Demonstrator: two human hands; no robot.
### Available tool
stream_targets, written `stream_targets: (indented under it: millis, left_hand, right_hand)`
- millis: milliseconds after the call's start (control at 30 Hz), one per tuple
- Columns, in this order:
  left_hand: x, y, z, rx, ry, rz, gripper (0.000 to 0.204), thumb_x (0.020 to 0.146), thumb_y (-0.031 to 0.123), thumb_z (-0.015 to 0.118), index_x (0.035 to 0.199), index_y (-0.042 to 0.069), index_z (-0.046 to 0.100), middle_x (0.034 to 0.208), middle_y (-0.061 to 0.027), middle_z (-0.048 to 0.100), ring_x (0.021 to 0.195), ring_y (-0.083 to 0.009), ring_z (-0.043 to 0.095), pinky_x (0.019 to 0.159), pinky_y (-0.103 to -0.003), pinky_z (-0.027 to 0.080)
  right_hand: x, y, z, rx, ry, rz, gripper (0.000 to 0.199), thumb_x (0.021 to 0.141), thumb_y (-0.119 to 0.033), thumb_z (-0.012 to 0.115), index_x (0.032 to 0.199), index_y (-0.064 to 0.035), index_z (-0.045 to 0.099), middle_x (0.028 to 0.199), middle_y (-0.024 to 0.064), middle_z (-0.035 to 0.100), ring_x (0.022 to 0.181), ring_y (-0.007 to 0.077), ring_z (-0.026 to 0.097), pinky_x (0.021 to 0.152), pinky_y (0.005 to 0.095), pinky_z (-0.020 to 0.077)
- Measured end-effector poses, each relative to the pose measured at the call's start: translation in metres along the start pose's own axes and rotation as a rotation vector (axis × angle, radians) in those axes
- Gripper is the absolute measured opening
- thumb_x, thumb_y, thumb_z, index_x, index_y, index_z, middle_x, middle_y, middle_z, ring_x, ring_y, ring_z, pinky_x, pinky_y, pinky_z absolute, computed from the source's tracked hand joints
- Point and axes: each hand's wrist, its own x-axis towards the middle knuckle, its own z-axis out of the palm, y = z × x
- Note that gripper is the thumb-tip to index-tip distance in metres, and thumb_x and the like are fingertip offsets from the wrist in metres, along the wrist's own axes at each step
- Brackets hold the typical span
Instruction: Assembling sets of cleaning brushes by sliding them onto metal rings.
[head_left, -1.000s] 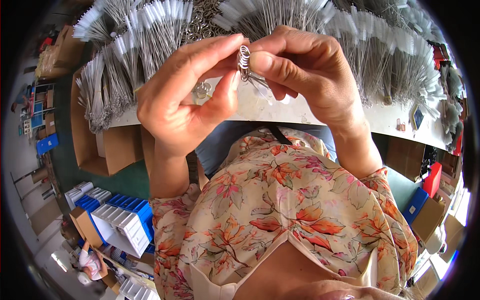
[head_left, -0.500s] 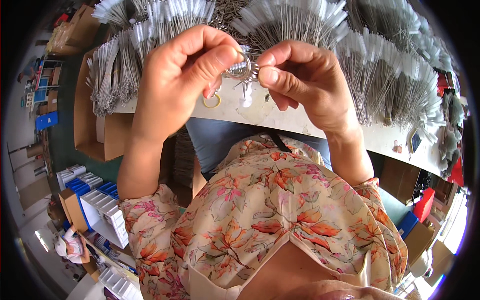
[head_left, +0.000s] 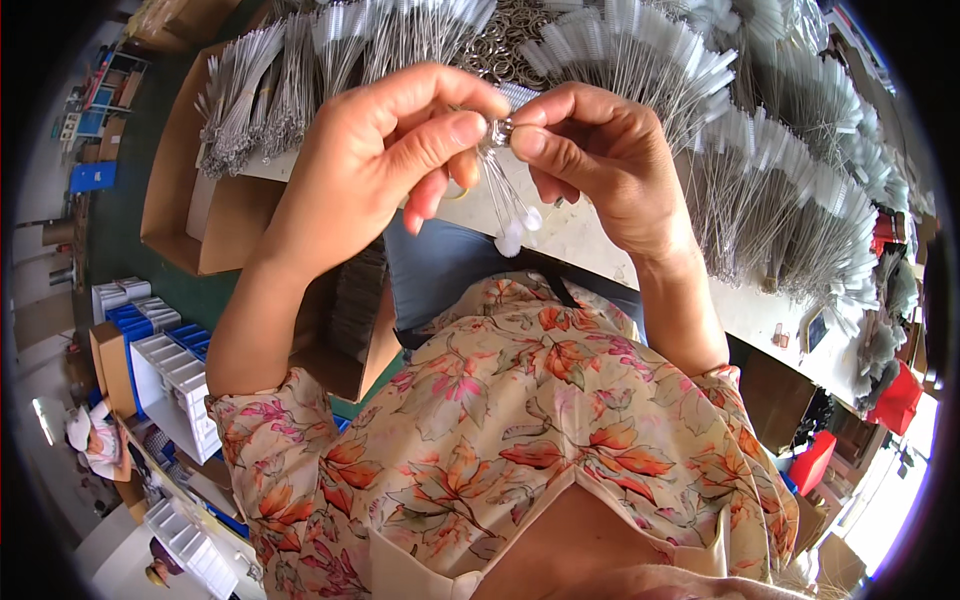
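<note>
My left hand (head_left: 385, 150) and my right hand (head_left: 605, 150) meet above the near edge of the table, thumbs and forefingers pinched together. Between the fingertips is a metal split ring (head_left: 497, 131), mostly covered by the fingers of my left hand. My right hand pinches the looped metal ends of several thin wire brushes (head_left: 507, 190) at that ring. Their wires dangle below, with white round tips lowest. How many loops sit on the ring is hidden. A yellow band (head_left: 457, 191) shows partly behind my left fingers.
Bundled wire brushes with white bristles (head_left: 800, 200) cover the right of the table (head_left: 600, 235); more bundles (head_left: 260, 110) lie at the left. A heap of metal rings (head_left: 505, 45) sits beyond my hands. A cardboard box (head_left: 240, 220) stands left of the table.
The ring has turned and is now more covered by my fingers. The brushes hang longer and more plainly below it. My fingertips have come closer together, and the view has shifted.
</note>
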Motion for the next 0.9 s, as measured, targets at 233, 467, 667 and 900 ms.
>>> stream_targets:
  millis: [233,467,667,900]
  left_hand:
    - [-0.005,-0.039,0.004,-0.475,0.241,0.454,0.019,0.090,0.014,0.051,0.096,-0.002,0.060,0.100,-0.0130,0.063,0.091,-0.0179,0.059,0.086,-0.031,0.044]
    - [-0.039,-0.037,-0.018,-0.450,0.575,0.357,0.019,0.089,0.012,0.053,0.093,-0.004,0.061,0.094,-0.0155,0.064,0.074,-0.0183,0.061,0.069,-0.028,0.050]
    - [-0.108,-0.079,-0.060,0.116,0.335,-0.097,0.015,0.088,0.012,0.054,0.086,-0.001,0.060,0.081,-0.0064,0.063,0.063,-0.0102,0.058,0.060,-0.024,0.046]
    - [-0.089,-0.272,-0.062,0.657,0.074,-0.292,0.017,0.082,0.017,0.054,0.077,0.002,0.062,0.071,-0.0166,0.062,0.069,-0.0318,0.062,0.064,-0.041,0.048]
  right_hand:
    - [0.002,0.022,0.041,-0.018,0.026,-0.246,0.008,0.079,-0.003,0.067,0.084,0.0005,0.061,0.078,0.0025,0.059,0.066,0.0090,0.058,0.061,0.0210,0.0490]
    - [0.024,0.053,0.068,-0.106,0.043,-0.184,0.014,0.079,-0.009,0.068,0.089,-0.0007,0.062,0.088,0.0055,0.063,0.081,0.0112,0.061,0.075,0.0234,0.0477]
    - [-0.009,0.088,0.027,-0.412,-0.043,0.046,0.014,0.082,-0.007,0.062,0.094,0.0006,0.062,0.088,0.0054,0.064,0.086,0.0106,0.058,0.078,0.0236,0.0441]
    - [-0.036,0.118,0.014,-0.341,0.027,0.346,0.012,0.082,-0.006,0.061,0.092,-0.0006,0.062,0.085,0.0027,0.063,0.075,0.0079,0.055,0.068,0.0211,0.0447]
